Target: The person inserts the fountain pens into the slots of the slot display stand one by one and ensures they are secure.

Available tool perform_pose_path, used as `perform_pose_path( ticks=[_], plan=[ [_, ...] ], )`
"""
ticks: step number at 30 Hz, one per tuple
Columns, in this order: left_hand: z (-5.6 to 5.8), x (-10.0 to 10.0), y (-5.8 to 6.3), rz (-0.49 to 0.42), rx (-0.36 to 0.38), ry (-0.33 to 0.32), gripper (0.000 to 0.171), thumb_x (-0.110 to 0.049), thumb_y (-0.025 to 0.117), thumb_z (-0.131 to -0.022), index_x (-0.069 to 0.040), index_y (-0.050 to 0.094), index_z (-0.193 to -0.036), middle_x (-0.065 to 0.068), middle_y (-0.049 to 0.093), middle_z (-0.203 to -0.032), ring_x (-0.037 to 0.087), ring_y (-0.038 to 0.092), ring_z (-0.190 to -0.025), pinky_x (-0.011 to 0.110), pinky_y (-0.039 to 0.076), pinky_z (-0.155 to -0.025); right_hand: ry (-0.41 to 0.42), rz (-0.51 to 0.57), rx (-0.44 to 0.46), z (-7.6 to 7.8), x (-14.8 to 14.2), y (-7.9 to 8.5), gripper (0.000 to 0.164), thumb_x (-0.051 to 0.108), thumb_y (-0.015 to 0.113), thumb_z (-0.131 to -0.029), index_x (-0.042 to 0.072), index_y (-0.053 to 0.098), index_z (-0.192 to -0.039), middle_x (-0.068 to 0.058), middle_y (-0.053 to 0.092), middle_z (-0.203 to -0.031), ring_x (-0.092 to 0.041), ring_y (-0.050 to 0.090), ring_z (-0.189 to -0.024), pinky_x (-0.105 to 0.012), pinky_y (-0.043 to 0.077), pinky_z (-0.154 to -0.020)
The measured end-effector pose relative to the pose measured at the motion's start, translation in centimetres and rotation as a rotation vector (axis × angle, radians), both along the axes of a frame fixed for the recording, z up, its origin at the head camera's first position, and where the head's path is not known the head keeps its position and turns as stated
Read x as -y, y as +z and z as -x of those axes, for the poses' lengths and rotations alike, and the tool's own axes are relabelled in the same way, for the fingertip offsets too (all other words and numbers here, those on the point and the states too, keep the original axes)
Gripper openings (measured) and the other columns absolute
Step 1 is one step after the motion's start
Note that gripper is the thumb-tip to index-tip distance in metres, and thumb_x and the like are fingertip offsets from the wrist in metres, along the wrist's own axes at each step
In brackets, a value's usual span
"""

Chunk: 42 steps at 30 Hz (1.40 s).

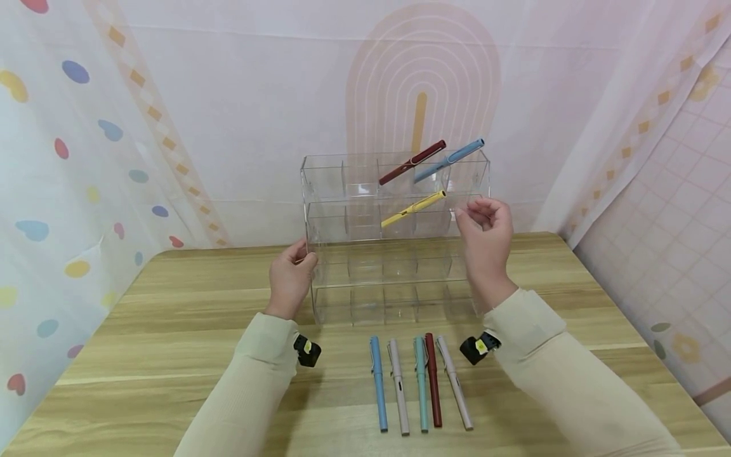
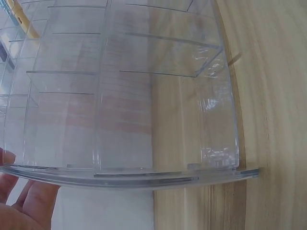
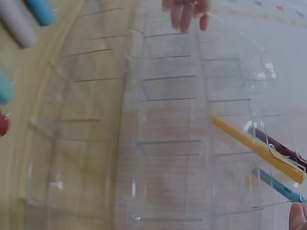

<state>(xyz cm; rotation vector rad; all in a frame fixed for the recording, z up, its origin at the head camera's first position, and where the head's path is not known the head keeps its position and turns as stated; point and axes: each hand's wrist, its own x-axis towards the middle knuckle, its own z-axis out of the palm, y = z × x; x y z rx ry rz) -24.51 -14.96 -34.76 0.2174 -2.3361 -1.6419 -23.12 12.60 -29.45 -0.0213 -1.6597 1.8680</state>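
A clear acrylic pen rack with several tiers of compartments stands upright on the table. My left hand pinches its left side panel; the left wrist view shows fingers on the panel's outer side. My right hand is beside the rack's right side, its fingers loosely curled with nothing seen between them. In the top tier, a dark red pen and a blue pen lean to the right. A yellow pen leans the same way in the tier below.
On the table in front of the rack lie a blue pen, a pale grey pen, a teal pen, a dark red pen and another pale grey pen. Patterned curtains hang behind the wooden table.
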Motion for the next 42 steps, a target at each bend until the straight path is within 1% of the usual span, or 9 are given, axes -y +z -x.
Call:
perform_pose_path(
  ticks=[3,8,13,16,21,26,32,37,42],
  plan=[
    [0.0,0.0,0.1,0.002,0.011,0.005,0.047,-0.008,0.051,-0.091,-0.004,0.052,-0.138,0.015,0.062,-0.112,0.019,0.055,-0.098,0.012,0.041,-0.061,0.01,-0.056,0.028,-0.6,-0.4,-0.6,0.019,0.003,0.063,-0.089,0.009,0.051,-0.102,0.002,0.053,-0.1,-0.012,0.055,-0.098,-0.021,0.047,-0.084],
    [0.1,-0.1,0.2,0.013,0.02,0.017,0.047,-0.008,0.05,-0.091,-0.004,0.052,-0.138,0.016,0.062,-0.114,0.019,0.054,-0.096,0.012,0.04,-0.059,0.04,-0.133,0.076,-1.5,-0.8,-2.0,0.019,-0.001,0.062,-0.088,-0.001,0.052,-0.105,-0.002,0.056,-0.1,-0.012,0.056,-0.094,-0.017,0.047,-0.081],
    [0.2,-0.1,0.2,0.045,0.014,0.019,0.047,-0.007,0.049,-0.091,-0.003,0.051,-0.138,0.018,0.062,-0.115,0.021,0.056,-0.099,0.012,0.04,-0.061,0.097,-0.187,0.184,-2.7,-1.0,-3.5,0.019,-0.004,0.061,-0.087,-0.003,0.053,-0.105,-0.004,0.056,-0.098,-0.008,0.056,-0.091,-0.014,0.047,-0.078],
    [0.2,-0.1,0.2,0.069,0.01,0.026,0.048,-0.007,0.049,-0.09,-0.003,0.052,-0.138,0.019,0.062,-0.116,0.023,0.057,-0.103,0.017,0.043,-0.067,0.145,-0.247,0.257,-3.3,-1.3,-4.5,0.02,-0.005,0.061,-0.087,-0.003,0.053,-0.105,-0.008,0.057,-0.1,-0.008,0.055,-0.091,-0.013,0.046,-0.078],
    [0.4,-0.1,0.3,0.104,0.011,0.042,0.047,-0.007,0.049,-0.09,-0.002,0.052,-0.137,0.021,0.062,-0.119,0.026,0.057,-0.109,0.032,0.047,-0.083,0.223,-0.395,0.379,-4.1,-1.9,-6.0,0.021,-0.001,0.061,-0.087,-0.003,0.055,-0.107,-0.015,0.059,-0.106,-0.011,0.054,-0.092,-0.014,0.046,-0.076],
    [0.4,0.0,0.4,0.104,0.013,0.038,0.048,-0.007,0.049,-0.09,-0.001,0.051,-0.138,0.022,0.06,-0.122,0.029,0.055,-0.113,0.041,0.047,-0.091,0.284,-0.508,0.424,-4.5,-2.4,-7.5,0.02,-0.004,0.061,-0.086,-0.006,0.057,-0.106,-0.018,0.062,-0.103,-0.016,0.056,-0.088,-0.017,0.047,-0.072],
    [0.4,-0.1,0.4,0.125,0.013,0.032,0.047,-0.006,0.049,-0.09,-0.002,0.052,-0.137,0.021,0.061,-0.119,0.029,0.055,-0.109,0.04,0.047,-0.087,0.391,-0.564,0.469,-4.9,-2.7,-8.7,0.027,-0.005,0.061,-0.083,-0.009,0.056,-0.11,-0.018,0.06,-0.103,-0.024,0.059,-0.09,-0.025,0.05,-0.073],
    [0.4,-0.1,0.4,0.132,0.025,0.026,0.048,-0.007,0.048,-0.091,-0.003,0.05,-0.139,0.021,0.06,-0.121,0.028,0.055,-0.11,0.04,0.047,-0.086,0.495,-0.606,0.546,-5.4,-2.5,-9.2,0.035,-0.002,0.061,-0.081,-0.01,0.054,-0.115,-0.02,0.057,-0.106,-0.027,0.058,-0.094,-0.033,0.051,-0.073],
    [0.4,-0.1,0.5,0.14,0.02,0.026,0.049,-0.007,0.049,-0.091,-0.003,0.051,-0.139,0.02,0.061,-0.119,0.027,0.054,-0.104,0.036,0.046,-0.081,0.523,-0.68,0.609,-5.4,-2.3,-9.4,0.04,0.0,0.066,-0.079,-0.01,0.056,-0.117,-0.018,0.058,-0.102,-0.025,0.056,-0.089,-0.032,0.05,-0.066]
  ],
)
